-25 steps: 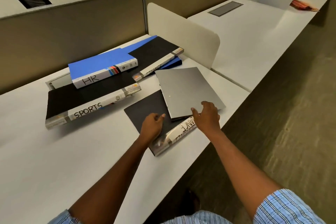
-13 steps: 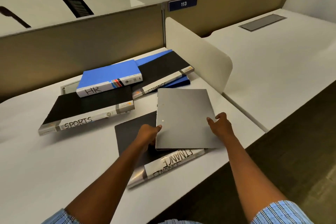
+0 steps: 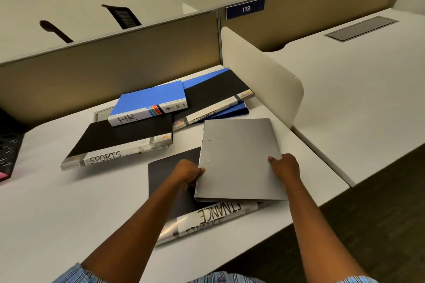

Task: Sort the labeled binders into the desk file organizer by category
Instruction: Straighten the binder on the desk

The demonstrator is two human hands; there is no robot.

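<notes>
Both hands clamp the grey binder (image 3: pixel 239 158) — left hand (image 3: pixel 187 173) on its 9 o'clock edge, right hand (image 3: pixel 285 166) at 3 o'clock, shifted from the near edge; it rests on the FINANCE binder (image 3: pixel 207 218) on the counter (image 3: pixel 57 213).

**Both hands on grey binder over FINANCE binder**

Left hand (image 3: pixel 187 173) and right hand (image 3: pixel 285 166) grip opposite side edges of grey binder (image 3: pixel 239 158), tilted above black FINANCE binder (image 3: pixel 174 190) at the front edge of white desk (image 3: pixel 57 209). Behind: SPORTS binder (image 3: pixel 119 142), blue HR binder (image 3: pixel 149 102) stacked on it, second FINANCE binder (image 3: pixel 216 94) beside cream divider (image 3: pixel 259 80).
</notes>
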